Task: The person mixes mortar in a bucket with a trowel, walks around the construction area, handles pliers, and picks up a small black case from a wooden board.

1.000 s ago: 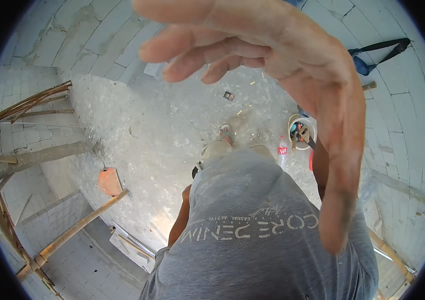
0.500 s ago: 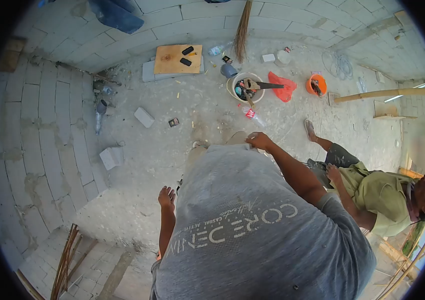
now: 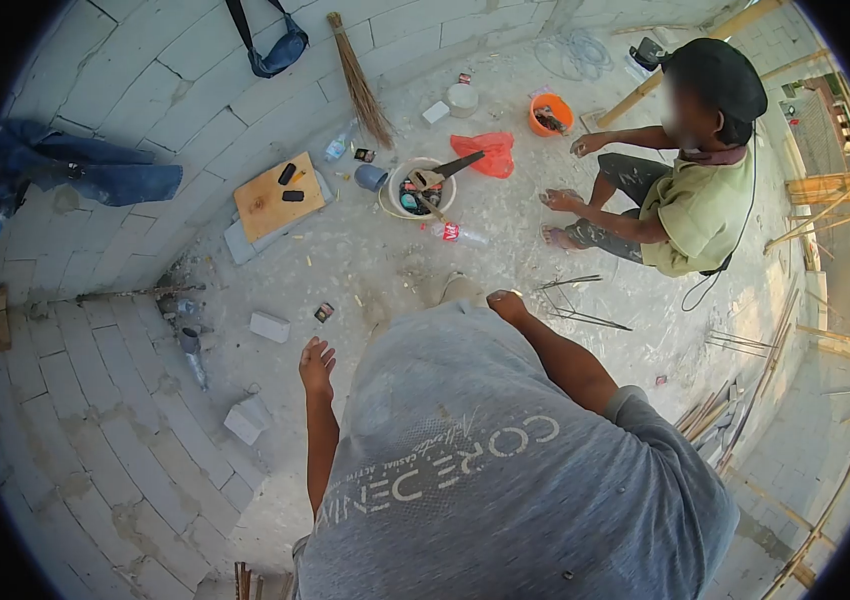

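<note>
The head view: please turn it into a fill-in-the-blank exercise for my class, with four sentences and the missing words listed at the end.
1. The wearer's left hand is holding ____.
2. The saw rests in the ____ bucket.
3. The crumpled plastic bag near the saw's blade is ____.
4. The broom leans against the block ____.

Missing words: nothing; white; red; wall.

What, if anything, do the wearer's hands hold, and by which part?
Left hand: nothing visible. Right hand: curled by the shirt; whether it grips anything cannot be told.
</note>
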A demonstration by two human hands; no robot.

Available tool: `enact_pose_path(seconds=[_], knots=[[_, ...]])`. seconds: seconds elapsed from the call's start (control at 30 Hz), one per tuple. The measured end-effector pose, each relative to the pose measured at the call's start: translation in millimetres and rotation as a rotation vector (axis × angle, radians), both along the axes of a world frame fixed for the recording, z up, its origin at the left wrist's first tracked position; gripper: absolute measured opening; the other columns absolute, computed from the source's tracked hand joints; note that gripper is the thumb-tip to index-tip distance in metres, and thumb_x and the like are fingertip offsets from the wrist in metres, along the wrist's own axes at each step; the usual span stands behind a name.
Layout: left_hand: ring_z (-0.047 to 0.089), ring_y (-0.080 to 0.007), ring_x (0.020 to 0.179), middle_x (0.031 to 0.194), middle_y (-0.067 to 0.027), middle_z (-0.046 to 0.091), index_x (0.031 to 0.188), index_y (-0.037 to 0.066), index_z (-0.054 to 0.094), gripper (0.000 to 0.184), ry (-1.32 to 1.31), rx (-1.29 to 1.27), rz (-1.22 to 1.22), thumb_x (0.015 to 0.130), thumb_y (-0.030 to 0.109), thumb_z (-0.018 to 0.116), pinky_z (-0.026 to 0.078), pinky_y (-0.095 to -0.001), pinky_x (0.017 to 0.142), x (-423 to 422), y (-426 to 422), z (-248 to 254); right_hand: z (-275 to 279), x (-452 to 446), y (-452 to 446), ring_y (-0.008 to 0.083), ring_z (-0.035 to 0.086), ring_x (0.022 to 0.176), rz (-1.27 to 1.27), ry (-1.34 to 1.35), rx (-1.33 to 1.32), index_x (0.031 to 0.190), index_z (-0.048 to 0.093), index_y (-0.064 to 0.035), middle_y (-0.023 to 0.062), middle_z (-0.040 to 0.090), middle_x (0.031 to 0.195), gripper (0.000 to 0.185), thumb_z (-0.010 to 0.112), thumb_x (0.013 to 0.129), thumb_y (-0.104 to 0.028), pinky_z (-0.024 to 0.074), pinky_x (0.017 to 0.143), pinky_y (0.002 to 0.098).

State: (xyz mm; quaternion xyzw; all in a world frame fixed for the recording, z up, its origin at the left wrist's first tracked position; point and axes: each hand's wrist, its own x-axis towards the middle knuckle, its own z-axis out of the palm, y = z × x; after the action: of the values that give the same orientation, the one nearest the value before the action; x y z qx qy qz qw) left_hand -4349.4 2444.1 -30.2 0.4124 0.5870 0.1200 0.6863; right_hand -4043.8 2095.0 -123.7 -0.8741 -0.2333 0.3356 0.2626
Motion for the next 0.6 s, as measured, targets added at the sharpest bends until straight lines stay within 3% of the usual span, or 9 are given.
enact_pose_path(seconds=[0.03,0.07,0.13,0.2,0.3,0.43,0.6], knots=[[0.058,-0.0263,0.108,0.124,-0.0122,0.056,0.134,0.006,0.048,0.049,0.013,-0.03,-0.049,0.093,0.032,0.056,0.045,-0.0383,0.093,6,-7,-3,1,0,1,0.0327,0.065,0.097,0.057,0.029,-0.092,0.094,0.07,-0.0099,0.0124,0.07,0.1,0.033,0.056,0.08,-0.036,0.0508,0.085,0.0384],[0.059,-0.0263,0.107,0.124,-0.0125,0.056,0.133,0.006,0.048,0.048,0.029,-0.061,-0.096,0.093,0.033,0.055,0.045,-0.0389,0.092,9,-16,-6,1,1,4,0.0327,0.065,0.097,0.055,0.027,-0.094,0.094,0.07,-0.0099,0.0124,0.07,0.1,0.033,0.056,0.08,-0.036,0.0508,0.085,0.0384],[0.06,-0.0237,0.103,0.119,-0.0115,0.06,0.131,0.004,0.051,0.047,0.028,-0.034,-0.112,0.093,0.032,0.057,0.047,-0.036,0.089,-6,-36,-25,-3,1,6,0.0308,0.067,0.091,-0.128,0.087,-0.067,0.093,0.071,-0.0099,0.0115,0.071,0.096,0.035,0.055,0.08,-0.037,0.0518,0.081,0.0372],[0.061,-0.0196,0.098,0.11,-0.0097,0.065,0.125,0.001,0.055,0.044,-0.045,0.097,-0.232,0.092,0.031,0.059,0.047,-0.031,0.087,-44,-52,-81,21,13,12,0.0282,0.067,0.084,-0.138,0.148,-0.083,0.093,0.071,-0.0091,0.011,0.071,0.09,0.033,0.058,0.08,-0.036,0.0523,0.076,0.0363],[0.061,-0.019,0.098,0.108,-0.0094,0.065,0.124,0.0,0.056,0.044,0.075,0.156,-0.29,0.092,0.03,0.059,0.047,-0.0305,0.087,-86,-83,-127,32,35,22,0.0222,0.066,0.071,-0.209,0.289,-0.077,0.092,0.072,-0.0076,0.0094,0.07,0.081,0.03,0.063,0.08,-0.033,0.0524,0.067,0.0339],[0.061,-0.0182,0.097,0.107,-0.009,0.066,0.123,0.0,0.057,0.043,0.19,0.164,-0.27,0.092,0.029,0.059,0.047,-0.0298,0.086,-115,-116,-142,33,68,37,0.0151,0.064,0.062,-0.308,0.387,-0.045,0.091,0.072,-0.0057,0.0077,0.069,0.076,0.027,0.07,0.078,-0.03,0.0514,0.059,0.0304],[0.062,-0.0173,0.096,0.105,-0.0085,0.066,0.122,-0.001,0.057,0.042,0.197,0.127,-0.146,0.092,0.029,0.06,0.047,-0.029,0.085,-117,-133,-142,41,87,60,0.0173,0.066,0.066,-0.232,0.374,-0.025,0.093,0.072,-0.0048,0.0085,0.07,0.078,0.029,0.069,0.079,-0.03,0.0528,0.063,0.0313]])
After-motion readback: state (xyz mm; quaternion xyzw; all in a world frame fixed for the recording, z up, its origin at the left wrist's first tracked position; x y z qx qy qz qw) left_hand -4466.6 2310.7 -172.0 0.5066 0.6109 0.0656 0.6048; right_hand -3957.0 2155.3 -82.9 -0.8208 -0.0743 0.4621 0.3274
